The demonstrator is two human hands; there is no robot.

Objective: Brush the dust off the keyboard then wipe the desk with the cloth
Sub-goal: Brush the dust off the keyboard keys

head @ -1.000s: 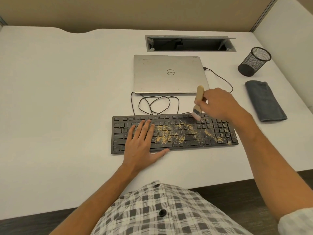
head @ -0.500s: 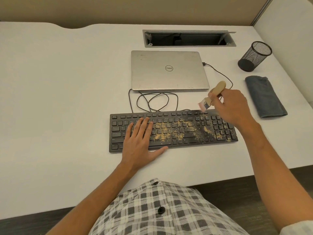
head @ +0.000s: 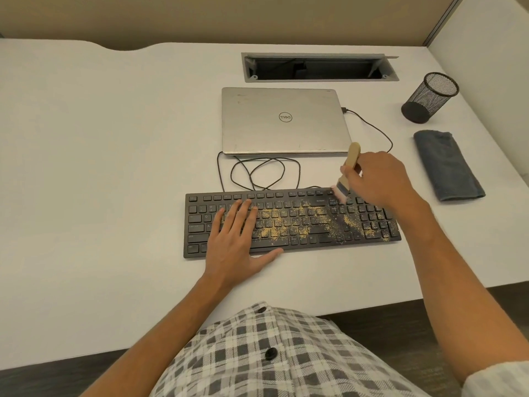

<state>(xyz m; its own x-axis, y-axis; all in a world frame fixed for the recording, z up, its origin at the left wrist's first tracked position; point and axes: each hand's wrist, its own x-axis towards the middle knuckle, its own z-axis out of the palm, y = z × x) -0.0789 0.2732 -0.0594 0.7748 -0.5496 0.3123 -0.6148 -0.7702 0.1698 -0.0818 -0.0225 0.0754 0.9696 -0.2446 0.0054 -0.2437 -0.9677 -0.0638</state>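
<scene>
L hand [head: 237,242] flat, fingers straight, on keyboard [head: 292,223] | R hand [head: 378,179] grips brush [head: 347,173], bristles on top-row keys | cloth [head: 448,164] at 3 o'clock

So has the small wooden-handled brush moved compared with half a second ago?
Yes. The wooden-handled brush has swung upright, its handle tip now near the closed silver laptop's front right corner, and its bristles have come down onto the black keyboard's top rows.

Single head-worn view, forward and steeply down, close over the desk [head: 114,167].
</scene>
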